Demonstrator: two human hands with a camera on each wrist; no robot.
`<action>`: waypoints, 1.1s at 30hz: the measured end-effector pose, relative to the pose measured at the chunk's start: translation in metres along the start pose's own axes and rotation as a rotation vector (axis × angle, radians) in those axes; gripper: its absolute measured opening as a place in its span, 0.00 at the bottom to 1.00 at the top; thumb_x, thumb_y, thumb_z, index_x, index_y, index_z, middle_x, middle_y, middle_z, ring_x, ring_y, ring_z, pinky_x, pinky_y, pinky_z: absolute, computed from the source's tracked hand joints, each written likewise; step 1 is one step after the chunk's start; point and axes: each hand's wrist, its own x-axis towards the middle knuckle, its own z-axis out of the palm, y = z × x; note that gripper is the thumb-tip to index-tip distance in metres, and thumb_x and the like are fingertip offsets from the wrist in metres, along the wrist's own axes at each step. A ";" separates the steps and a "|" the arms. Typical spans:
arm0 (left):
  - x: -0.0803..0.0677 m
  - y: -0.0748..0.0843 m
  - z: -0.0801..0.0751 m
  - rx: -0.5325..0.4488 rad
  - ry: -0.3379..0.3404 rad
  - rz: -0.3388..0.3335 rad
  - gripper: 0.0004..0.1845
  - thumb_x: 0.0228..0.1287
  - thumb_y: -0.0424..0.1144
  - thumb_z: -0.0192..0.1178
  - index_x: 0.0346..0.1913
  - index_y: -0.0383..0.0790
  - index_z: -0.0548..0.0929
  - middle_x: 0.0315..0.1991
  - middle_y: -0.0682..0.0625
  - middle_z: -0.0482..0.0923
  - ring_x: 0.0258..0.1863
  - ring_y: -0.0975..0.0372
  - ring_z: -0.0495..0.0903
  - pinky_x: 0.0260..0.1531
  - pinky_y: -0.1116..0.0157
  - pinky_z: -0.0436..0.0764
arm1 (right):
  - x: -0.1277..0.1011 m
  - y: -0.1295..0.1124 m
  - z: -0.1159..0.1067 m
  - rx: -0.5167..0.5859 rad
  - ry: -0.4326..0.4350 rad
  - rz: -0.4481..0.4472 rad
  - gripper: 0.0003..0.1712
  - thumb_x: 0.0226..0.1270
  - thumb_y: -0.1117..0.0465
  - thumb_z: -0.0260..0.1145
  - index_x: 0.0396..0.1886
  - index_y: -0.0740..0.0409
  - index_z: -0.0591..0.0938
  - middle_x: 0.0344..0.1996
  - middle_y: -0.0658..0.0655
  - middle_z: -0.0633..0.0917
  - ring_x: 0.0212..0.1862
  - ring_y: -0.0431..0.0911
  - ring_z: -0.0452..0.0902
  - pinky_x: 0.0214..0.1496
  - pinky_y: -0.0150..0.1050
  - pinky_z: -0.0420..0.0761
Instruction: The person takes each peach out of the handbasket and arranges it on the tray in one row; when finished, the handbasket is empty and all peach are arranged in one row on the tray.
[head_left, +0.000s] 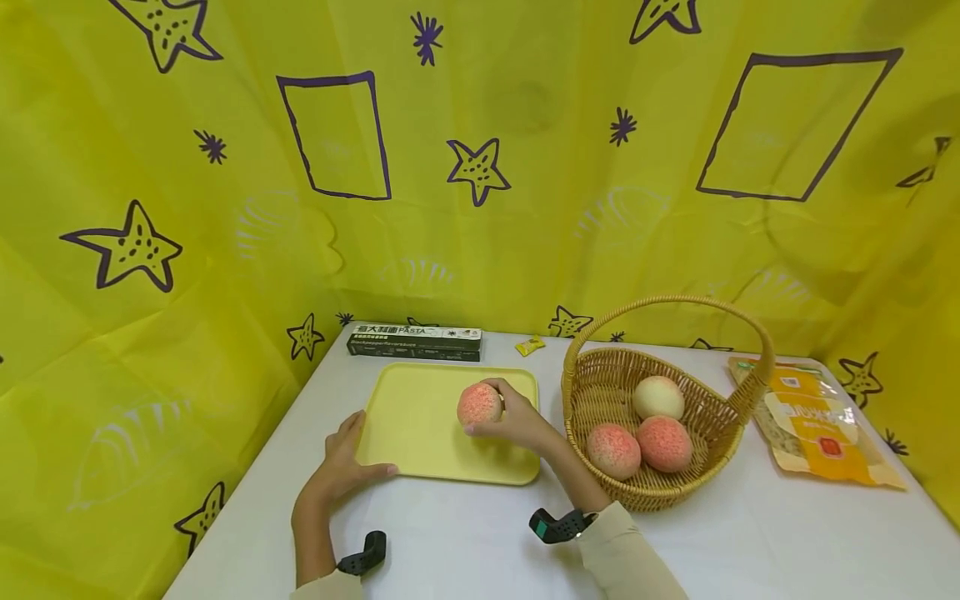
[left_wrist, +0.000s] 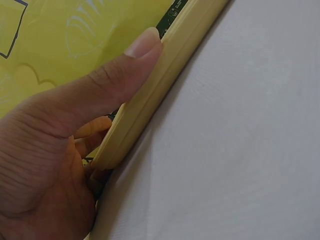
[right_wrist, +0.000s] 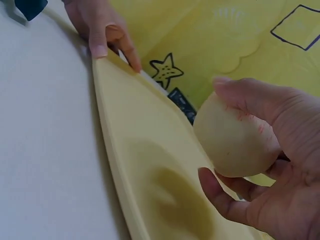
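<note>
My right hand point(head_left: 513, 417) grips a pink-and-cream peach point(head_left: 478, 405) above the right half of a pale yellow tray point(head_left: 420, 417). In the right wrist view the peach point(right_wrist: 235, 137) sits between thumb and fingers, clear of the tray, and casts a shadow on it. My left hand point(head_left: 345, 467) holds the tray's near left corner, its thumb along the near rim and its fingers on the left side. The left wrist view shows the thumb point(left_wrist: 115, 80) on the tray's rim point(left_wrist: 145, 100); the fingertips are partly hidden. Three more peaches point(head_left: 664, 443) lie in a wicker basket point(head_left: 720, 475) to the right.
Behind the tray lies a dark green pasta box point(head_left: 412, 343), with a small yellow packet point(head_left: 529, 345) to its right. An orange-and-clear food bag point(head_left: 817, 425) is right of the basket, whose tall handle point(head_left: 675, 300) arches up. A yellow patterned curtain point(head_left: 525, 233) hangs behind the white table.
</note>
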 end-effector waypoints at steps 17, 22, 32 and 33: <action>0.000 -0.001 0.001 0.024 0.014 0.008 0.65 0.44 0.59 0.75 0.78 0.36 0.46 0.78 0.39 0.44 0.68 0.46 0.49 0.67 0.38 0.57 | 0.036 0.007 0.046 -0.027 -0.004 -0.115 0.43 0.52 0.56 0.77 0.66 0.60 0.68 0.60 0.60 0.75 0.53 0.50 0.77 0.50 0.42 0.81; 0.002 0.001 0.001 0.022 0.007 0.010 0.65 0.44 0.59 0.74 0.78 0.36 0.47 0.78 0.40 0.43 0.68 0.47 0.49 0.68 0.39 0.57 | 0.048 0.008 0.059 -0.011 0.004 -0.121 0.42 0.53 0.56 0.77 0.66 0.60 0.68 0.60 0.61 0.75 0.55 0.52 0.78 0.52 0.44 0.82; 0.002 0.000 0.000 0.030 -0.002 0.021 0.64 0.45 0.59 0.74 0.78 0.39 0.47 0.78 0.40 0.43 0.68 0.47 0.48 0.66 0.37 0.57 | 0.069 -0.001 0.084 -0.084 -0.015 -0.131 0.43 0.52 0.53 0.77 0.66 0.59 0.70 0.59 0.59 0.77 0.54 0.50 0.79 0.50 0.41 0.82; 0.002 -0.001 0.000 0.030 -0.003 0.021 0.64 0.45 0.59 0.74 0.78 0.40 0.47 0.78 0.40 0.43 0.68 0.47 0.48 0.66 0.37 0.57 | 0.071 -0.002 0.086 -0.094 -0.014 -0.128 0.43 0.51 0.53 0.78 0.66 0.58 0.70 0.59 0.58 0.78 0.53 0.49 0.79 0.50 0.40 0.82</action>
